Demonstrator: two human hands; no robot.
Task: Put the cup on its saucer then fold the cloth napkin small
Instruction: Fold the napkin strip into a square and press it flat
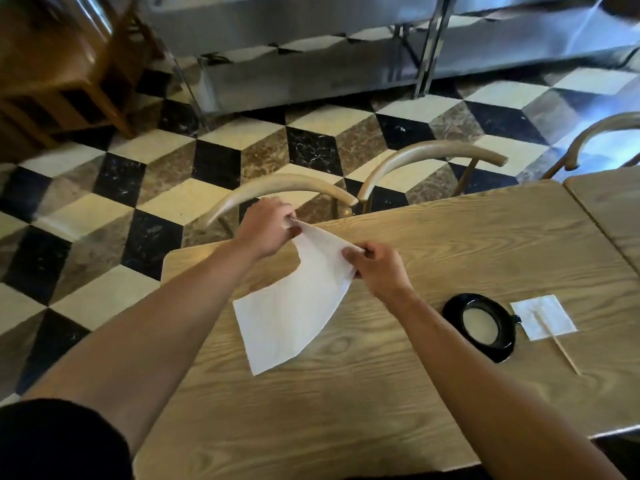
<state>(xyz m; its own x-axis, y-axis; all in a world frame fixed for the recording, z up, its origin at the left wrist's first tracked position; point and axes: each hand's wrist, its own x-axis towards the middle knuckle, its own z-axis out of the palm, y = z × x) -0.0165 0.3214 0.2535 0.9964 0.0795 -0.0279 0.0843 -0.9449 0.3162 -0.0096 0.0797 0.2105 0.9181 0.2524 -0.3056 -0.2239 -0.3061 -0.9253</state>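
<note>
1. Table [398,393]: wood-grain top; a second table [613,206] butts against it at far right.
2. Chairs: 2 curved backs [280,194] [429,157] stand at the table's far edge, a third [602,133] at right.
3. Napkin [294,317]: white cloth, lifted by its far edge; its near corner hangs down to the tabletop, between my forearms.
4. Left hand [266,230]: thumb and fingers pinch the napkin's far-left corner, raised above the table edge.
5. Right hand [377,268]: fingers curled, pinching the napkin's right edge, near my left hand.
6. Saucer [479,327]: black, right of the napkin and apart from it.
7. Cup: I cannot tell it from the saucer; a pale round centre shows within the black ring.
8. Square [543,317]: small, white, flat, just right of the saucer.
9. Stick [564,351]: thin, lying across the square and onto the table.
</note>
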